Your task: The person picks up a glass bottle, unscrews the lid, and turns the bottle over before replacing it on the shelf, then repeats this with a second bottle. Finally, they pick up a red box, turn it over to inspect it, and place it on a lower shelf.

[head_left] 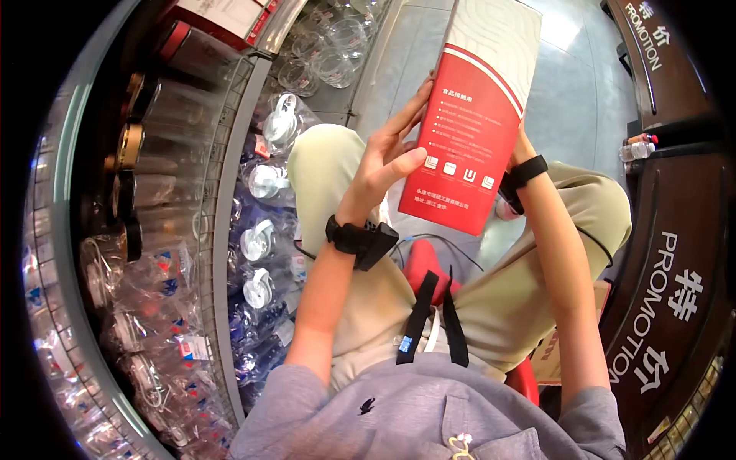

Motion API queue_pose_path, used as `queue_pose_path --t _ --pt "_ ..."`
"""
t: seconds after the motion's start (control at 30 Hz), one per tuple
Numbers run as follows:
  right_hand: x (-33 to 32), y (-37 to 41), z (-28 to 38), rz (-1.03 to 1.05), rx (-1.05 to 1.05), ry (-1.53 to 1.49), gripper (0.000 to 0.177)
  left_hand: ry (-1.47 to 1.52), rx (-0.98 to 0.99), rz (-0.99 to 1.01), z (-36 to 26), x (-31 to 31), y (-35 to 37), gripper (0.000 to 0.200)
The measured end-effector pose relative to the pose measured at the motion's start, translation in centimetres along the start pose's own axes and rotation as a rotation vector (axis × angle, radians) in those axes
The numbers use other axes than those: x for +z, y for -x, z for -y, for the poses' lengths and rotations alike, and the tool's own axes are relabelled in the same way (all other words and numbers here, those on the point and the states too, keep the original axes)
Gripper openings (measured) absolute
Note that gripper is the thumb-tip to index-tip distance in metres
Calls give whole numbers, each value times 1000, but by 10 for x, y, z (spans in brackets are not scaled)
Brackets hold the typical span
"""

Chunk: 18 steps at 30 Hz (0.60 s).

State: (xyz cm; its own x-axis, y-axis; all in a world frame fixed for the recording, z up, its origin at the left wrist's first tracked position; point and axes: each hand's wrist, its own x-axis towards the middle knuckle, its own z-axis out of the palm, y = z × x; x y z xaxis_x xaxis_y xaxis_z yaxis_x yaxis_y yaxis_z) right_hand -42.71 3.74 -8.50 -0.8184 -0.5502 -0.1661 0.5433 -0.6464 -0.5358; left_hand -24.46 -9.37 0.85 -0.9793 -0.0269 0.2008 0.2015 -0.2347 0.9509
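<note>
A tall red and cream cardboard box [471, 123] with white printing is held up in front of me, tilted slightly. My left hand [387, 157] grips its left side, thumb on the printed face and fingers along the edge. At the right side, my right hand [521, 147] is mostly hidden behind the box and supports it there. Black bands circle both wrists, and the left one carries a small black device [376, 244].
On the left, wire shelves hold clear jars [180, 107] with dark and gold lids and plastic-wrapped jugs with white handles [258, 239]. Glass cups [333, 65] stand farther back. Dark promotion stands [675, 307] line the right, with small bottles [636, 149] beside them.
</note>
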Motion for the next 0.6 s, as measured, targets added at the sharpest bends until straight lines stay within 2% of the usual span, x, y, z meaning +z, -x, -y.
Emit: queue_pose_path --t 0.07,0.17,0.3,0.43,0.53,0.6 --pt "-2 8 0 14 24 24 62 -32 -29 -13 -7 5 1 83" --pt "-11 17 -4 37 30 30 61 -67 -97 -45 -23 20 9 96" --pt "17 43 -2 26 39 64 62 -41 -180 -67 -29 22 31 102" --pt "47 58 -9 -11 35 97 64 -71 -185 -77 -37 23 35 90" --pt "67 65 -8 -70 58 96 64 -98 -189 -114 -37 20 31 90" --pt "85 65 -7 -227 182 116 67 -41 -210 -163 -39 20 28 87"
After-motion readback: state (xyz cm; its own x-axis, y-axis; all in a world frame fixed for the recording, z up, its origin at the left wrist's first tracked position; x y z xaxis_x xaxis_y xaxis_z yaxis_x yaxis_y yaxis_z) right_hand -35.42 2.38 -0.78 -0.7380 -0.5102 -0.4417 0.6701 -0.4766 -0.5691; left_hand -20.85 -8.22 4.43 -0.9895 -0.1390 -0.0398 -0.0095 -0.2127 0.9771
